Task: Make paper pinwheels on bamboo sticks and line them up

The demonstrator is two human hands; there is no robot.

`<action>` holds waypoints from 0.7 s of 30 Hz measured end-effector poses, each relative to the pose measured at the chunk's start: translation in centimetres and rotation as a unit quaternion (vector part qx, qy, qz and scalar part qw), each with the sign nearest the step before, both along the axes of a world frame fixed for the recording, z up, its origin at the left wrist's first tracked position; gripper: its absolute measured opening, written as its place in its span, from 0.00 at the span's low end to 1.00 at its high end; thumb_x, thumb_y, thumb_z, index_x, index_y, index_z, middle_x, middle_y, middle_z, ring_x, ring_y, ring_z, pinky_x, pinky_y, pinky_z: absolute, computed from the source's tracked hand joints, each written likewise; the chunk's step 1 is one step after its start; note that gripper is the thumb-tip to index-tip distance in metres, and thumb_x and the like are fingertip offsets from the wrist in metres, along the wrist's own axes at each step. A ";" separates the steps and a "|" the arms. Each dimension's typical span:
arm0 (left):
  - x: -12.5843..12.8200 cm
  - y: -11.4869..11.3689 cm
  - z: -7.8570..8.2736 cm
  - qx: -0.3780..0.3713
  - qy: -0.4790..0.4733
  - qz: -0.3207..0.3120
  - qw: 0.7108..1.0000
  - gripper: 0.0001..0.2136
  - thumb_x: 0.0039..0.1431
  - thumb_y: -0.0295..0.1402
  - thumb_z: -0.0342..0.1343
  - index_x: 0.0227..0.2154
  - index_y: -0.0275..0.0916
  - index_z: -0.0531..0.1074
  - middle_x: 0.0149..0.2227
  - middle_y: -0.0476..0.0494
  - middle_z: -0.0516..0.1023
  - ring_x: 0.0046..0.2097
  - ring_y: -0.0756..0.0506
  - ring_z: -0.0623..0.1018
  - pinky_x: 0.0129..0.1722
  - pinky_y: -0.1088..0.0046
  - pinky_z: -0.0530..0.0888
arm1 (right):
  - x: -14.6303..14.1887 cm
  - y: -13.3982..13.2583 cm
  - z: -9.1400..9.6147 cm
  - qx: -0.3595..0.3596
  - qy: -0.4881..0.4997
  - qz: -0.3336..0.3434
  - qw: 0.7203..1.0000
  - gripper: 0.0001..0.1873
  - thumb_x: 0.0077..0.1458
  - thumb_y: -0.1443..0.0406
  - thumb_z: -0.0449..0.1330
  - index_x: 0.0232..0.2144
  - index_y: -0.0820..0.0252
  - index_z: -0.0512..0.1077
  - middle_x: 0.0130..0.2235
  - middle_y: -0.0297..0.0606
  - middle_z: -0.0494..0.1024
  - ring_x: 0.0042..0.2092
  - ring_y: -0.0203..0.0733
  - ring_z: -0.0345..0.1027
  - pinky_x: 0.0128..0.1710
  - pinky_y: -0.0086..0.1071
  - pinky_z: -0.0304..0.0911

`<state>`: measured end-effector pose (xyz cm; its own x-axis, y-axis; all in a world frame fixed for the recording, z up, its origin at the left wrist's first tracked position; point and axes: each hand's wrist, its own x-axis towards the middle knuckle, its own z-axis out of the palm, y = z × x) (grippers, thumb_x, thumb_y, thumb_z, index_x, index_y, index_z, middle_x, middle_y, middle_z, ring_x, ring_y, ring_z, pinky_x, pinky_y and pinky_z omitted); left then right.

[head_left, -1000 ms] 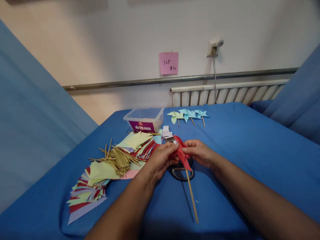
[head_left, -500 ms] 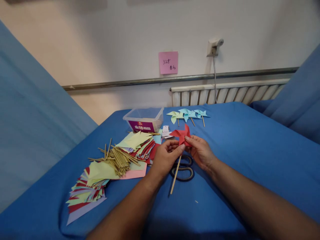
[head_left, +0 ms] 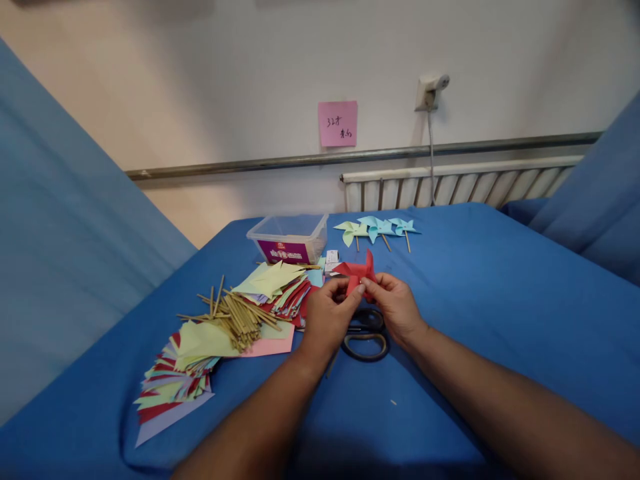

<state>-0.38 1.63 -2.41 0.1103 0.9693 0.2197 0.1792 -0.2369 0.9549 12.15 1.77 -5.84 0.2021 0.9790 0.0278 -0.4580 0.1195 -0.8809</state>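
Note:
A red paper pinwheel (head_left: 356,270) is pinched between both my hands, above the table. My left hand (head_left: 327,320) has its fingers closed on the lower left of the paper. My right hand (head_left: 397,307) presses thumb and fingers together near the pinwheel's middle. The pinwheel's wooden stick is largely hidden by my left hand. Black-handled scissors (head_left: 367,359) lie on the cloth beneath, their blades out of sight.
Left of my hands are a heap of short wooden sticks (head_left: 240,323) and fanned coloured paper pieces (head_left: 175,390). A clear plastic box (head_left: 285,251) and a small white box (head_left: 331,259) stand behind. Finished pinwheels (head_left: 377,228) lie at the back of the blue-covered table (head_left: 475,267).
The pinwheel has tilted and turned slightly left in my hands. Its stick, plainly visible before, has swung out of sight behind my left hand.

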 end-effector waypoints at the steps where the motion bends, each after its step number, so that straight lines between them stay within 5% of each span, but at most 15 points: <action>1: 0.0 -0.1 0.0 0.006 0.002 0.004 1.000 0.13 0.52 0.39 0.64 0.37 0.35 0.80 0.35 0.42 0.83 0.36 0.45 0.80 0.36 0.72 0.74 | 0.0 0.0 -0.1 0.001 0.003 0.001 1.000 0.17 0.40 0.55 0.73 0.21 0.60 0.73 0.22 0.28 0.72 0.26 0.31 0.59 0.29 0.28 0.54; 10: -0.3 0.1 -0.1 0.053 -0.036 0.050 0.997 0.10 0.55 0.38 0.62 0.34 0.38 0.80 0.36 0.44 0.83 0.38 0.45 0.80 0.43 0.69 0.74 | 0.4 0.1 -0.5 -0.006 0.024 0.017 1.000 0.16 0.44 0.55 0.72 0.24 0.61 0.74 0.23 0.29 0.72 0.26 0.31 0.58 0.27 0.28 0.53; 16: -0.2 0.2 0.4 -0.011 -0.084 0.027 0.996 0.08 0.49 0.36 0.65 0.29 0.37 0.80 0.32 0.44 0.82 0.35 0.46 0.79 0.39 0.70 0.74 | 0.3 -0.2 -0.4 -0.006 0.038 0.040 0.998 0.15 0.44 0.56 0.72 0.25 0.60 0.75 0.24 0.29 0.73 0.25 0.31 0.59 0.27 0.28 0.54; 21: 0.1 0.0 0.5 -0.048 -0.140 0.011 0.989 0.13 0.45 0.34 0.69 0.35 0.36 0.78 0.36 0.43 0.81 0.36 0.47 0.79 0.39 0.71 0.74 | 0.6 0.2 -0.2 -0.015 0.083 0.023 0.996 0.15 0.41 0.57 0.73 0.23 0.59 0.74 0.24 0.29 0.74 0.25 0.31 0.60 0.28 0.29 0.56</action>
<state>-0.29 1.68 -1.92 0.0370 0.9888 0.1448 -0.0915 -0.1409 0.9858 12.78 1.97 -6.04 0.1568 0.9871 -0.0313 -0.6016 0.0703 -0.7957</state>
